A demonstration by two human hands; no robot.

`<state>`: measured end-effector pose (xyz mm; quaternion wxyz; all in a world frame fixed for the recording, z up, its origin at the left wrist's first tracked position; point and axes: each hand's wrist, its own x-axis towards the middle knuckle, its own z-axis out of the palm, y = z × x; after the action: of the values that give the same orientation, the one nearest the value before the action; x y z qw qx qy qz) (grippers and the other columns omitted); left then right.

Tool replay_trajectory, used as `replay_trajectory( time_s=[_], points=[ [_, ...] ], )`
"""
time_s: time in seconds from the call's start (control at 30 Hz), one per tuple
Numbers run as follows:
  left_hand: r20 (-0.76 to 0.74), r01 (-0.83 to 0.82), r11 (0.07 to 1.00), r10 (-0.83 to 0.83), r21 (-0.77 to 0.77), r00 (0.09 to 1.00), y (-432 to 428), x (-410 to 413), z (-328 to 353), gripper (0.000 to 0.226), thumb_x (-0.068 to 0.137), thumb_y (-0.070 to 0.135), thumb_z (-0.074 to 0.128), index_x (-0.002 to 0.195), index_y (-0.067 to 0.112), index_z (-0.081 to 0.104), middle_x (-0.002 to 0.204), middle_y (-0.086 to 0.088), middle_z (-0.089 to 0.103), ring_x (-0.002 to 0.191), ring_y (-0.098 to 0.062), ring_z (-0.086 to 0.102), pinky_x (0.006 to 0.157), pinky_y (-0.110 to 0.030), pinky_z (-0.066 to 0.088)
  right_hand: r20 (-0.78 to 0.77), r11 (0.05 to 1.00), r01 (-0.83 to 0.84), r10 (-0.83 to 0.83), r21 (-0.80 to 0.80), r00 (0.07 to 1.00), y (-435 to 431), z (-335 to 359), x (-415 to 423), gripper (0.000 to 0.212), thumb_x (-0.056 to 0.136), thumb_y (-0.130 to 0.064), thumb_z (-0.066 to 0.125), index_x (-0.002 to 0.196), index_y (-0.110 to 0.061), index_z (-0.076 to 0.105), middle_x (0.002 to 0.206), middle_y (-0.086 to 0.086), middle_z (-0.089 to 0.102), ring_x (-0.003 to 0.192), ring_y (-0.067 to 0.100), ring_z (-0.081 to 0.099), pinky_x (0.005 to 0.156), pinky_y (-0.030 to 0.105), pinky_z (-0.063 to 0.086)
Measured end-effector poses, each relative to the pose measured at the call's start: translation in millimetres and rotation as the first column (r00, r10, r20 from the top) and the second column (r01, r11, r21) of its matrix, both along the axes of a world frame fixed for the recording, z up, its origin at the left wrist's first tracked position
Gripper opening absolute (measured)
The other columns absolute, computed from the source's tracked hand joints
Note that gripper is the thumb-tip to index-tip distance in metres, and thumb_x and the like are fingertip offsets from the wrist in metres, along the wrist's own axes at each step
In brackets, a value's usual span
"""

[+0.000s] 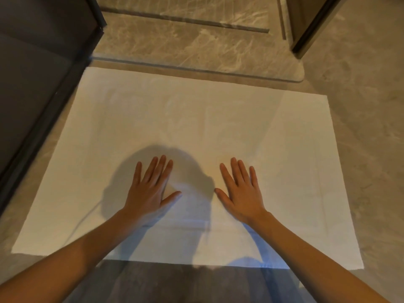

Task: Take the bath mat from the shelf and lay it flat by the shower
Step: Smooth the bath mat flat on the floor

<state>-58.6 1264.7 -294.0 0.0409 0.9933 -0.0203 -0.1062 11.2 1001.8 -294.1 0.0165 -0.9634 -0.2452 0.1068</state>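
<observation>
Two open palms tell most of the story: your left hand point(150, 189) and right hand point(241, 191) lie flat, fingers spread, pressed side by side on the near middle of the mat point(196, 127), gripping nothing. Between and around them falls your own shadow, darkening the cloth from the wrists down to its near edge. From there the white mat runs out unfolded in every direction, all four of its edges in view on the marble floor point(367, 127), with only faint fold creases crossing the surface and no corner visibly turned up. Its far edge sits just beside the low stone curb point(218, 72) that marks what looks like the shower entrance, with the veined shower floor and a long drain slot point(185, 19) beyond. Dark panels point(43, 84) rise along the left side, close to the mat's left edge, and another dark frame point(310, 25) stands at the upper right. No shelf is in view. Judged from this, the fetching, unfolding and placing are done, and the mat lies where the task wants it; what seems left is little more than smoothing out the last creases and lifting your hands away.
</observation>
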Motion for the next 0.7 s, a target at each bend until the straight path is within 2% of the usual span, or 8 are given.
replay_trajectory(
  time_s=[0.17, 0.4, 0.5, 0.7],
  points=[
    [0.020, 0.055, 0.998, -0.055, -0.009, 0.998, -23, -23, 4, 0.083, 0.090, 0.065, 0.022, 0.144, 0.003, 0.031, 0.150, -0.017, 0.033, 0.139, -0.031, 0.030, 0.114, -0.052, 0.016, 0.000, 0.999, -0.004, 0.004, 0.041, 1.000, 1, 3, -31, 0.072, 0.093, -0.060, 0.019, 0.149, -0.015, 0.019, 0.156, 0.015, 0.016, 0.145, 0.027, 0.007, 0.114, 0.048, 0.004],
    [0.003, 0.024, 0.999, -0.024, -0.036, 1.000, -37, -34, -2, 0.087, 0.089, 0.068, 0.019, 0.147, 0.004, 0.021, 0.154, -0.015, 0.023, 0.142, -0.029, 0.022, 0.115, -0.050, 0.012, -0.046, 0.997, 0.068, -0.067, 0.030, 0.997, 8, -2, -49, 0.077, 0.091, -0.065, 0.019, 0.149, -0.013, 0.014, 0.156, 0.013, 0.013, 0.144, 0.030, 0.008, 0.114, 0.049, 0.006],
    [-0.002, 0.011, 0.999, -0.011, -0.041, 1.000, -36, -33, 2, 0.085, 0.089, 0.069, 0.020, 0.148, 0.007, 0.023, 0.154, -0.016, 0.023, 0.141, -0.031, 0.023, 0.114, -0.050, 0.013, -0.060, 0.996, 0.072, -0.069, 0.058, 0.996, 11, 1, -49, 0.077, 0.091, -0.064, 0.017, 0.149, -0.014, 0.012, 0.157, 0.013, 0.009, 0.145, 0.031, 0.006, 0.117, 0.052, 0.006],
    [0.015, 0.001, 0.999, -0.001, -0.053, 1.000, -40, -19, 5, 0.084, 0.089, 0.067, 0.022, 0.147, 0.006, 0.025, 0.153, -0.017, 0.024, 0.141, -0.032, 0.023, 0.114, -0.049, 0.013, -0.038, 0.991, 0.034, -0.029, 0.133, 0.999, 23, 7, -41, 0.073, 0.093, -0.060, 0.024, 0.148, -0.013, 0.017, 0.156, 0.015, 0.017, 0.144, 0.034, 0.011, 0.116, 0.053, 0.010]
  ],
)
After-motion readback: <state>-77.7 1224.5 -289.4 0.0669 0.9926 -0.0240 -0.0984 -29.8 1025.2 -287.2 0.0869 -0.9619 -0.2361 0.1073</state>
